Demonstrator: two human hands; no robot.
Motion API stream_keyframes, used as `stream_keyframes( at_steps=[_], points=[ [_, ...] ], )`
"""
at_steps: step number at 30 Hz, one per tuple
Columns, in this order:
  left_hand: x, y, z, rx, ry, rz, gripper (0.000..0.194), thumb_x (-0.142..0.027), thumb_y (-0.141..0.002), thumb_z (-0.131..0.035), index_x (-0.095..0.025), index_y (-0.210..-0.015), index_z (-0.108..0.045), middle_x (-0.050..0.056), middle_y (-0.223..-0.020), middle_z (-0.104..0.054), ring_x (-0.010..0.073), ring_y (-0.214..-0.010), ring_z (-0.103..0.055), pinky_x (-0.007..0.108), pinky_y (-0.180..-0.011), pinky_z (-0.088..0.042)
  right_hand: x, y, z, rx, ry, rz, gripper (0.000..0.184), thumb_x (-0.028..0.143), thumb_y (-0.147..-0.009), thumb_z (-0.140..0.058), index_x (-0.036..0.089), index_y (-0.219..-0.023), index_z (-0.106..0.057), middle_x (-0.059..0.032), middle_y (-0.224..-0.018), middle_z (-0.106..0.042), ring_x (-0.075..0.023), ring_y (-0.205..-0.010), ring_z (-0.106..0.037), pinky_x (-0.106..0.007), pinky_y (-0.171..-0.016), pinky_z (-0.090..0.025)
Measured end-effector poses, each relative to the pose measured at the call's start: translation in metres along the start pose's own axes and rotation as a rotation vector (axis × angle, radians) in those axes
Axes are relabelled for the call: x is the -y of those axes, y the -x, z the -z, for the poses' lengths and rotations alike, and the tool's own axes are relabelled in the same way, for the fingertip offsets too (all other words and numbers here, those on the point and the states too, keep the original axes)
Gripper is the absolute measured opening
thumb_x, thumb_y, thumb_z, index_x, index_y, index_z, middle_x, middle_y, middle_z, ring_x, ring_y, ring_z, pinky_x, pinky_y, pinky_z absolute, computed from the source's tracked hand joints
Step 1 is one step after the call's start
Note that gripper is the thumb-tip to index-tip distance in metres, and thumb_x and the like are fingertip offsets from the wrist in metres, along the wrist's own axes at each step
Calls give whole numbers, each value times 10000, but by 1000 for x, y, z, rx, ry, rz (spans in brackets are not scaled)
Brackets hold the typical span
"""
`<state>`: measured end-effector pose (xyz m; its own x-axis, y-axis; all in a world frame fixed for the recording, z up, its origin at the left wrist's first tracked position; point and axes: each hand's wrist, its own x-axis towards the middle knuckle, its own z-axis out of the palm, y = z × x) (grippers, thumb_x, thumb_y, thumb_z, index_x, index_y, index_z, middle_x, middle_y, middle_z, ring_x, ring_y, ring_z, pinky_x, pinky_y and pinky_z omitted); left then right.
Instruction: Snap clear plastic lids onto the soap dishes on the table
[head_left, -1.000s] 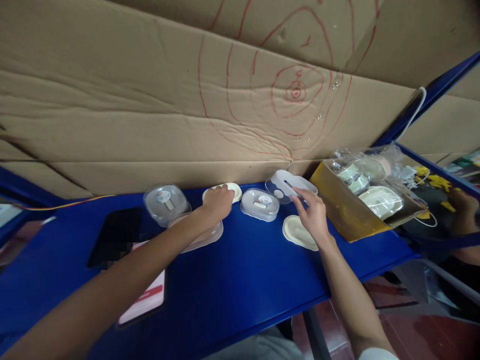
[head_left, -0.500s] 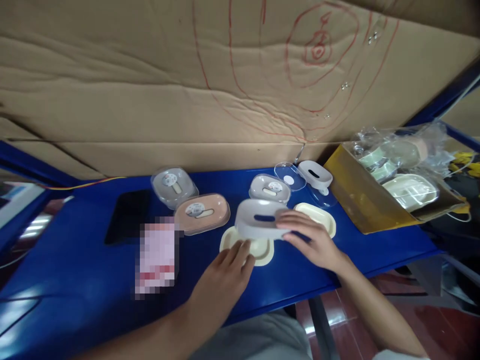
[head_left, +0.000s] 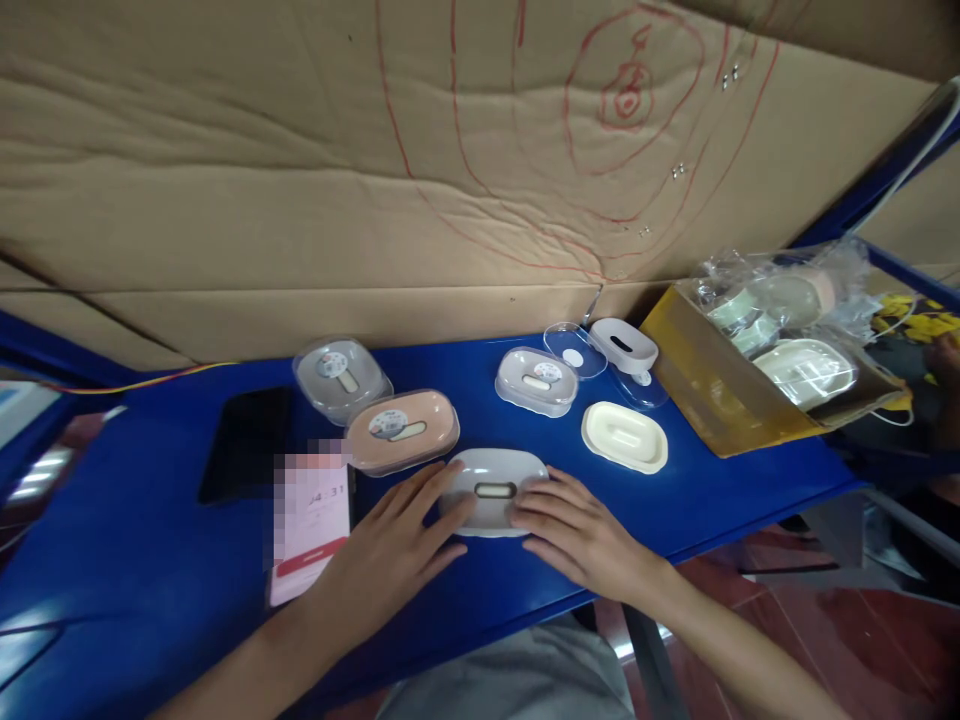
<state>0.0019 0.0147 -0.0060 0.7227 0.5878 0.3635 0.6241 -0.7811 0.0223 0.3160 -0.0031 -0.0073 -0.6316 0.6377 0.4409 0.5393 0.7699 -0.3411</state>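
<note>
A grey soap dish (head_left: 495, 487) with a slot in its top lies near the table's front edge. My left hand (head_left: 394, 545) presses its fingers against the dish's left end. My right hand (head_left: 581, 532) does the same at the right end, so the dish is held between both hands. A cream part shows through the slot; whatever is under the grey dish is hidden. A cream soap dish base (head_left: 624, 437) lies just beyond my right hand.
Behind are a pink lidded dish (head_left: 401, 430), two clear-lidded dishes (head_left: 341, 375) (head_left: 536, 380), a loose clear lid (head_left: 574, 350) and a grey insert (head_left: 622, 345). A yellow box (head_left: 712, 395) of bagged dishes stands right. A black phone (head_left: 244, 445) lies left. A cardboard wall (head_left: 300, 200) backs the blue table (head_left: 187, 570).
My hands brought a cream base and a grey top from the back to the front edge. The grey top has come down onto the base, and both hands now press it.
</note>
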Motion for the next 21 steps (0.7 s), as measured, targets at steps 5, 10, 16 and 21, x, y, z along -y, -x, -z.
stream_keyframes(
  at_steps=[5, 10, 16, 21],
  points=[
    [11, 7, -16, -5, 89, 20, 360, -316, -1193, -455, -240, -1450, -695, 126, -1598, -628, 310, -1449, -633, 466, -1134, -608, 3, -1, -11, 41, 111, 24, 292, 245, -1148, -608, 213, -1416, -720, -53, -1362, -818, -201, -1356, -721, -480, -1317, -487],
    [16, 16, -25, -87, 25, -43, 369, -313, -1190, -466, -277, -1455, -720, 78, -1565, -684, 297, -1382, -676, 442, -1102, -602, -9, 0, -4, 66, 194, 127, 334, 241, -1138, -626, 223, -1463, -696, -40, -1397, -813, -198, -1437, -676, -508, -1357, -415],
    [12, 12, -23, -76, -41, -31, 413, -289, -1198, -394, -302, -1416, -744, 54, -1535, -702, 290, -1335, -690, 431, -1052, -598, -106, -26, 59, -56, 439, -390, 378, 203, -1114, -547, 225, -1446, -726, -149, -1479, -757, -343, -1447, -671, -605, -1195, -515],
    [8, 5, -19, -36, -96, -27, 339, -211, -1133, -515, -256, -1369, -753, 106, -1471, -725, 345, -1264, -716, 485, -1005, -623, -166, -55, 64, 48, 369, -480, 179, 183, -1029, -639, 208, -1077, -810, -164, -1320, -822, -380, -1347, -735, -692, -1248, -417]
  ],
)
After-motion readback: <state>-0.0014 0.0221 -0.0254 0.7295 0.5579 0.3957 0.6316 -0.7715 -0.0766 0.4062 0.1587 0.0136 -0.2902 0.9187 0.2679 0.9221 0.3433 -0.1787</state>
